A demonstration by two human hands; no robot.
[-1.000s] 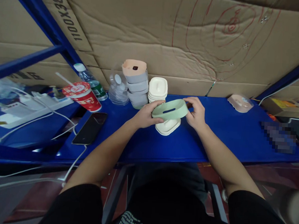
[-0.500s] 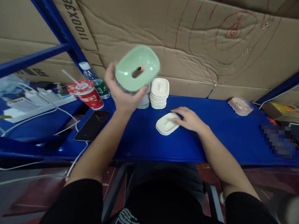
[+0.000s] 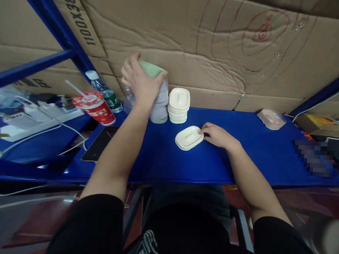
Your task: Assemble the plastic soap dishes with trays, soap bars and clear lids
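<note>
My left hand (image 3: 142, 81) is raised at the back of the blue table, with thumb and fingers closed around a pale green oval dish (image 3: 152, 69). The dish is at the top of a tall stack of greyish-lilac pieces (image 3: 159, 111); whether it rests there is hidden by my hand. My right hand (image 3: 218, 136) pinches the right edge of a cream rounded-rectangular dish (image 3: 188, 137) with a raised middle. That cream dish lies flat on the table and looks doubled at its rim. Just right of the tall stack stands a pile of similar cream dishes (image 3: 178, 109).
To the left are a red paper cup with a straw (image 3: 97, 109), a water bottle (image 3: 108, 94) and a black phone (image 3: 98, 145). A power strip (image 3: 40, 119) with white cables lies further left. A pinkish piece (image 3: 271, 119) sits at the back right. Cardboard (image 3: 153, 22) lines the back.
My left hand has moved the green dish back and tipped it over onto the tall stack. My right fingers have slid from atop the cream dish to its right edge.
</note>
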